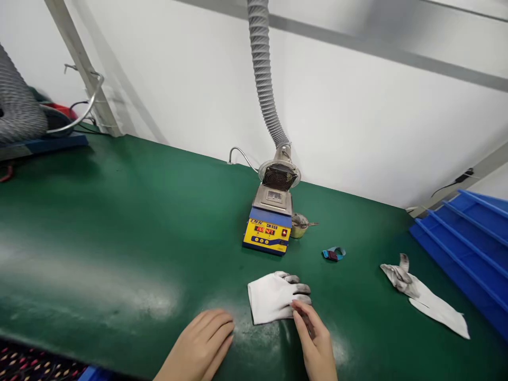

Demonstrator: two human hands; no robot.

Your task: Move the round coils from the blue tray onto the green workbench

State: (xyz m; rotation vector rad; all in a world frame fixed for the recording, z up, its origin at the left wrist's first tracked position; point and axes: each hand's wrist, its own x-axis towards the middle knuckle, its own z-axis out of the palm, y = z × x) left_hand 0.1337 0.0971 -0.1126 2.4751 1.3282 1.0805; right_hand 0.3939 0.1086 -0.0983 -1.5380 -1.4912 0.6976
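Head view: white fabric glove (273,296) flat on green bench mat (119,222), near front edge. Right hand (315,341) fingertips touching glove's finger end, nothing clamped. Left hand (202,344) flat, open on mat beside glove. Yellow-blue solder pot (269,230) behind.

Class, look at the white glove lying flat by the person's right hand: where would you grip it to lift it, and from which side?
Probably the cuff edge of the white glove, pinched from the near-left side. The glove lies flat on the green table, cuff facing left, grey fingertips pointing right beside the right hand. The left hand rests nearest the cuff.
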